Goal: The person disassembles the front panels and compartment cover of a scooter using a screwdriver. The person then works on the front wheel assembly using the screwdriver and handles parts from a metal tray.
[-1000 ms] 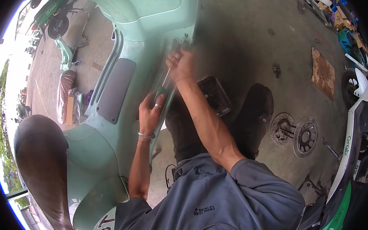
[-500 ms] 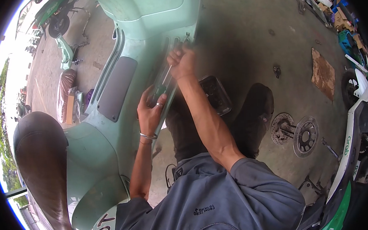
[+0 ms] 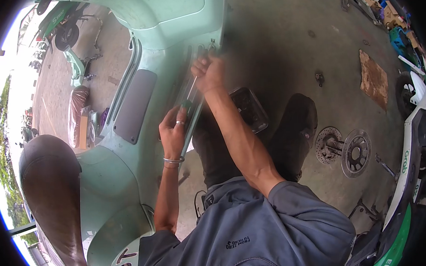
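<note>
A mint-green scooter body stands in front of me, with a grey mat on its floorboard. My left hand, with a ring and a bracelet, is wrapped round the green handle of a screwdriver. Its thin metal shaft slants up toward my right hand. The fingers of that hand are curled together near the shaft's far end, by the floorboard's right edge. What they pinch there is too small and hazy to name.
A black tray with dark parts lies on the floor beside my legs. Two brake discs are to the right, below a brown cardboard piece. The scooter's dark seat rises at the left, and a white-and-green motorbike stands at the far right.
The whole view has shifted slightly. My left hand's fingers have moved on the screwdriver handle, while my right hand stays at the same part of the floorboard edge.
</note>
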`<act>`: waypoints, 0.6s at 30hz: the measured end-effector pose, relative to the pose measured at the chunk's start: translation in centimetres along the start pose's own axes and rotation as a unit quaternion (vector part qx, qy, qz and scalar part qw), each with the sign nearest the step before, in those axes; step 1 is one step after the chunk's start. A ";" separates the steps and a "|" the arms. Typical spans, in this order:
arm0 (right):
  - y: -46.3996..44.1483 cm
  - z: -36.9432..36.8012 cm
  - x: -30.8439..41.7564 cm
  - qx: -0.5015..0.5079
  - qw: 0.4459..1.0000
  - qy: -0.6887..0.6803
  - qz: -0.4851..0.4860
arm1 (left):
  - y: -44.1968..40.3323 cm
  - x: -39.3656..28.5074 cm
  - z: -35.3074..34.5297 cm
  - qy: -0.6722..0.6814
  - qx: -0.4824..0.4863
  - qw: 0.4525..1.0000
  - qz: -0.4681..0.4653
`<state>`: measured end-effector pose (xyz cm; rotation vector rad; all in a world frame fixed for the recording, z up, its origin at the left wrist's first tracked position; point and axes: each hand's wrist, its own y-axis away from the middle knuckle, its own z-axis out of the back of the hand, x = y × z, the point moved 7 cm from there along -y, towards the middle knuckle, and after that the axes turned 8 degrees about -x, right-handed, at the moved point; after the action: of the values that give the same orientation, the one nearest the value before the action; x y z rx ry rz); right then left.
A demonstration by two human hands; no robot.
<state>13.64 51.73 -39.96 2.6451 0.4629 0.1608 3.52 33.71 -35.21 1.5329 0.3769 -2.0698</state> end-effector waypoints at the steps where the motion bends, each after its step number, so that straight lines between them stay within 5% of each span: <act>1: 0.0 -0.1 0.1 0.009 1.000 0.003 0.004 | 0.2 -0.7 0.1 -0.066 -0.032 0.995 -0.074; 8: 0.0 0.3 -0.1 -0.013 1.000 -0.012 -0.007 | 1.1 -2.3 -0.1 -0.210 -0.074 0.949 -0.226; 13: 2.5 0.3 2.0 -0.067 0.984 0.159 0.049 | 0.5 -0.5 -0.1 -0.098 0.013 0.990 -0.105; 14: 1.6 1.8 2.2 -0.017 0.978 0.203 0.047 | 1.0 -0.1 0.2 -0.049 0.050 0.997 0.018; 18: 6.3 7.7 10.2 0.036 0.937 0.345 0.028 | 2.8 2.1 2.5 -0.048 0.009 0.999 -0.022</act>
<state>26.51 46.84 -43.64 2.6104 0.6129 1.1292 2.67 29.56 -36.16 1.4424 0.3593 -2.1766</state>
